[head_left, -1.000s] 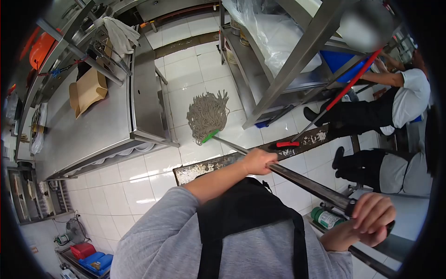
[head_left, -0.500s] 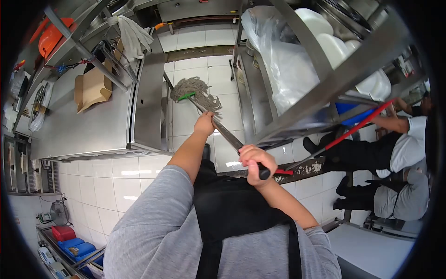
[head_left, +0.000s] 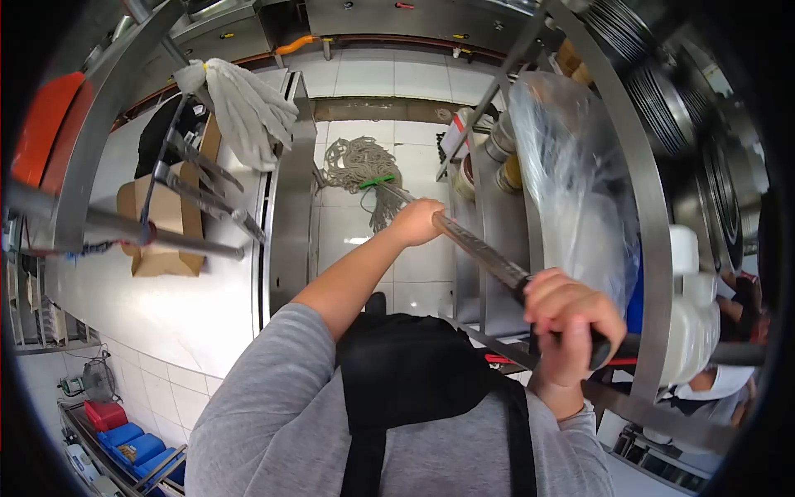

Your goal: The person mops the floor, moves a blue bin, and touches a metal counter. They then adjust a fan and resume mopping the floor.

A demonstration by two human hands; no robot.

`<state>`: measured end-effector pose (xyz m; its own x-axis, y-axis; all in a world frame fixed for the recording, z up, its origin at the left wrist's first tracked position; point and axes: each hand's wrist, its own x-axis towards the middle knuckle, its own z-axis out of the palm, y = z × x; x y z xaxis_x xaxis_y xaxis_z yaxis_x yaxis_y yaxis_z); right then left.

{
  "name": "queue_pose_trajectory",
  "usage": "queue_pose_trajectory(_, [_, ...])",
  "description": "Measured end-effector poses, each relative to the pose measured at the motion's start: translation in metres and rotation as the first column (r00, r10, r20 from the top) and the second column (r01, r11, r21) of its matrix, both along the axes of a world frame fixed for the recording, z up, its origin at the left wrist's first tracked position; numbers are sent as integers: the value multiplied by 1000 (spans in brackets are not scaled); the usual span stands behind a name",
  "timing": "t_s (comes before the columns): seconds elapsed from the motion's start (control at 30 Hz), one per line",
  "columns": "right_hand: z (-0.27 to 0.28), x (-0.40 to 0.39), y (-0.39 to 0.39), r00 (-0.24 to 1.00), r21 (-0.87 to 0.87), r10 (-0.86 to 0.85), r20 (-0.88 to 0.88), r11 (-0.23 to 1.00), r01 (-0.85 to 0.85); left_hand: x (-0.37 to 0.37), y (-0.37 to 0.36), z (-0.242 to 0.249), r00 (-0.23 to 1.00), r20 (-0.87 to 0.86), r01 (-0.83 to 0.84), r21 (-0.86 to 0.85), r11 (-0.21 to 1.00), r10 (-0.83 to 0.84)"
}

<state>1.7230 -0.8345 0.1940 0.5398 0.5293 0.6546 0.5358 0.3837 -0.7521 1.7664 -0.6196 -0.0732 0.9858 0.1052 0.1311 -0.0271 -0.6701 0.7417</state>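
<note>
A grey string mop head with a green clamp lies on the white tiled floor. Its metal handle slants from there down to the right. My left hand is wrapped round the middle of the handle. Near the black end of the handle, my right hand is closed, its fingers curled over the grip.
Steel counters stand on the left, with an open cardboard box and a hanging white cloth. A steel shelf rack on the right holds clear plastic bags and white containers. A person's white sleeve shows beyond it.
The view has moved forward between counter and rack. My right hand has shifted right, bringing the handle end with it. The mop strands are spread differently, and the co-workers are now mostly hidden.
</note>
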Motion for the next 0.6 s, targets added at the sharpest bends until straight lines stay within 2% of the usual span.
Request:
queue_pose_trajectory(0.03, [5,14,13,999,46,-11,-42,999,13,12,13,0,1000,-6,-5,-3,1000,5])
queue_pose_trajectory(0.1, [14,46,33,998,78,38,-47,996,-34,41,38,1,994,-9,105,-50,993,-105])
queue_pose_trajectory(0.27, [13,142,67,985,97,139,-103,987,-129,104,81,6,995,-66,64,-120,991,-72])
queue_pose_trajectory(0.37, [3,207,107,974,96,192,-120,979,-181,138,124,-3,999,-35,-3,-88,996,0])
queue_pose_trajectory(0.43, [-9,250,140,951,140,255,-172,962,-233,161,159,-8,984,-100,-148,-31,988,145])
queue_pose_trajectory(0.47, [-16,273,156,941,141,284,-182,955,-261,172,178,-14,983,-108,-153,-31,988,149])
queue_pose_trajectory(0.53, [-38,318,194,896,195,387,-217,917,-348,191,218,-29,956,-99,-278,-11,961,276])
queue_pose_trajectory(0.57, [-49,338,214,869,227,431,-242,896,-381,199,239,-41,953,-114,-282,-8,959,279])
queue_pose_trajectory(0.6, [-61,357,235,842,243,455,-291,886,-395,207,262,-56,933,-66,-354,7,935,354])
